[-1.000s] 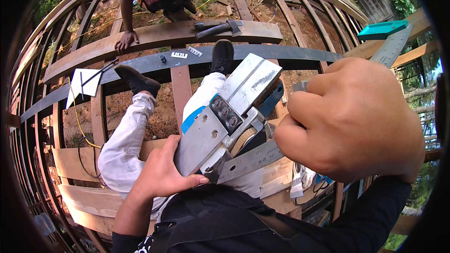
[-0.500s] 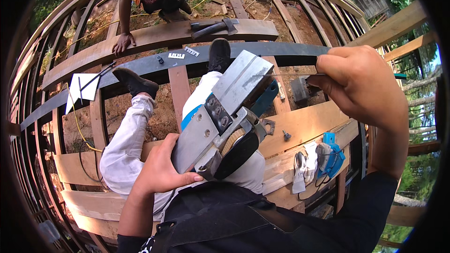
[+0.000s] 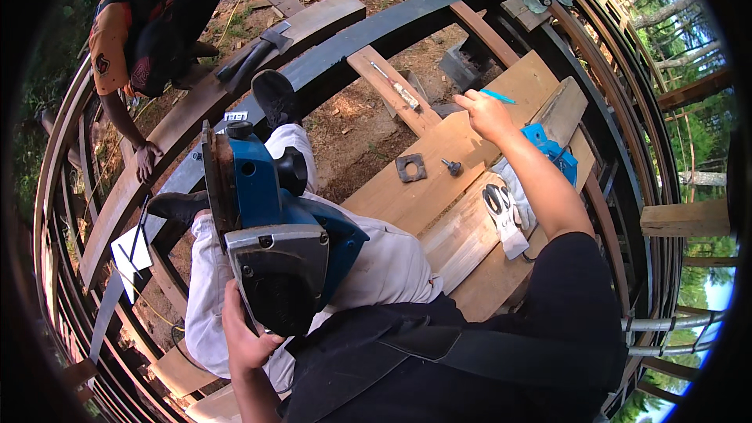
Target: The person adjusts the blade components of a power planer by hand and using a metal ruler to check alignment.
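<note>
My left hand (image 3: 249,337) grips the rear end of a blue and grey electric planer (image 3: 294,227), which is tilted on edge over my lap with its sole facing left. In my right hand (image 3: 487,116), off to the right over the boards, is a thin tool with a teal end (image 3: 498,97); the rest of it is mostly hidden by the fingers. On the plank below that hand lie a square metal plate with a hole (image 3: 410,168) and a dark knobbed bolt (image 3: 452,167).
White work gloves (image 3: 504,215) and a blue tool (image 3: 558,155) lie on the boards at right. A hatchet (image 3: 270,43) rests on the far beam. At left, a co-worker's hand (image 3: 147,160) presses on that beam, near a white sheet (image 3: 135,252). Gaps separate the beams.
The planer has turned from sole-up onto its edge and shifted left. My right hand has drawn away from it, still holding the thin tool. The view has swung round.
</note>
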The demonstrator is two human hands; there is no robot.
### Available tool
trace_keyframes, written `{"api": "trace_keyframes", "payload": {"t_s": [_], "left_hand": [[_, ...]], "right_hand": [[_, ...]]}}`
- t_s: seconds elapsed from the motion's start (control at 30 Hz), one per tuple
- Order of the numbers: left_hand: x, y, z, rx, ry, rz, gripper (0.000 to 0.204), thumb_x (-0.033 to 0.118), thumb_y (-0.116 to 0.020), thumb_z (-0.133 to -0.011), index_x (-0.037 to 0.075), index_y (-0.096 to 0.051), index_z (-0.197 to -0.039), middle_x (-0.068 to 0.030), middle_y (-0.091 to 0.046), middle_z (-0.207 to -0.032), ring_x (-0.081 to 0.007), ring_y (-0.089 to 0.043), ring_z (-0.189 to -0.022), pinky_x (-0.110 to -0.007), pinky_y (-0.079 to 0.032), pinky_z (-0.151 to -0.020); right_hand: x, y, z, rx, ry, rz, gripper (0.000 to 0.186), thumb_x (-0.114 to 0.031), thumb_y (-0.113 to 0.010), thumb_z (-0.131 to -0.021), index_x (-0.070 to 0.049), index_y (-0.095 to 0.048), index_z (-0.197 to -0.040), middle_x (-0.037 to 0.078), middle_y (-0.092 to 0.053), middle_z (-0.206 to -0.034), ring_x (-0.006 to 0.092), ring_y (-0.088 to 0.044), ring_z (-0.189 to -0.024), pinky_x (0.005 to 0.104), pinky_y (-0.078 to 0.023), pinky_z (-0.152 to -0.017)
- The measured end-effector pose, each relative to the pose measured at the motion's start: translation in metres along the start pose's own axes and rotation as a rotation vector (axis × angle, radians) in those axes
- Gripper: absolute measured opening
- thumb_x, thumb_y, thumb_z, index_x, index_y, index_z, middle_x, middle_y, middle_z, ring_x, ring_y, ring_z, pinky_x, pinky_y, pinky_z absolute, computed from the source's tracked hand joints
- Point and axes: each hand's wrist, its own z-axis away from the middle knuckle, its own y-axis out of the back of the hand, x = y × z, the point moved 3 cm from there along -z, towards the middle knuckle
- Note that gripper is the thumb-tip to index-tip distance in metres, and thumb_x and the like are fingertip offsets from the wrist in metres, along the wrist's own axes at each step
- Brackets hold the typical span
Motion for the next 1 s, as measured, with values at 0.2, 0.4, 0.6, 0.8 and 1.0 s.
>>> {"api": "trace_keyframes", "payload": {"t_s": [0.2,0.4,0.6,0.8,1.0], "left_hand": [[0.01,0.001,-0.013,-0.039,-0.078,-0.185,0.109,0.062,-0.086,-0.052,-0.007,-0.046,-0.126,-0.0168,-0.062,-0.105,-0.0247,-0.061,-0.1,-0.035,-0.045,-0.091],[0.017,0.0,-0.004,-0.024,-0.039,-0.276,0.108,0.058,-0.087,-0.052,-0.007,-0.047,-0.128,-0.0212,-0.062,-0.111,-0.0305,-0.063,-0.105,-0.038,-0.046,-0.092],[0.013,-0.006,-0.005,-0.019,-0.05,-0.269,0.107,0.057,-0.087,-0.051,-0.008,-0.047,-0.127,-0.0197,-0.061,-0.108,-0.028,-0.061,-0.102,-0.037,-0.046,-0.091],[-0.013,-0.006,-0.002,0.001,-0.128,-0.165,0.106,0.056,-0.086,-0.053,-0.008,-0.046,-0.126,-0.0179,-0.059,-0.111,-0.0242,-0.058,-0.105,-0.034,-0.043,-0.094],[-0.036,-0.004,0.005,-0.01,-0.156,0.107,0.102,0.046,-0.087,-0.058,-0.007,-0.042,-0.133,-0.013,-0.052,-0.12,-0.0188,-0.048,-0.116,-0.031,-0.035,-0.102]], "right_hand": [[0.089,-0.087,0.052,-0.046,-0.27,0.187,0.03,-0.009,-0.048,-0.089,-0.01,-0.063,-0.115,0.011,-0.062,-0.105,0.032,-0.058,-0.104,0.043,-0.05,-0.086],[0.102,-0.131,0.076,-0.185,-0.336,0.206,0.034,-0.003,-0.051,-0.086,-0.004,-0.058,-0.119,0.016,-0.059,-0.113,0.0348,-0.057,-0.106,0.0442,-0.05,-0.089],[0.095,-0.125,0.058,-0.514,-0.484,0.145,0.039,-0.004,-0.063,-0.08,-0.001,-0.059,-0.118,0.021,-0.058,-0.118,0.0389,-0.057,-0.113,0.046,-0.049,-0.093],[-0.142,0.047,-0.02,0.072,-0.139,-1.478,0.044,-0.037,-0.061,-0.097,0.0,-0.059,-0.12,0.005,-0.064,-0.093,0.0082,-0.059,-0.077,0.0237,-0.049,-0.069],[-0.294,0.117,-0.072,-0.018,0.48,-1.605,0.065,-0.06,-0.065,-0.084,-0.001,-0.06,-0.11,0.008,-0.062,-0.086,0.016,-0.058,-0.075,0.0285,-0.046,-0.069]]}}
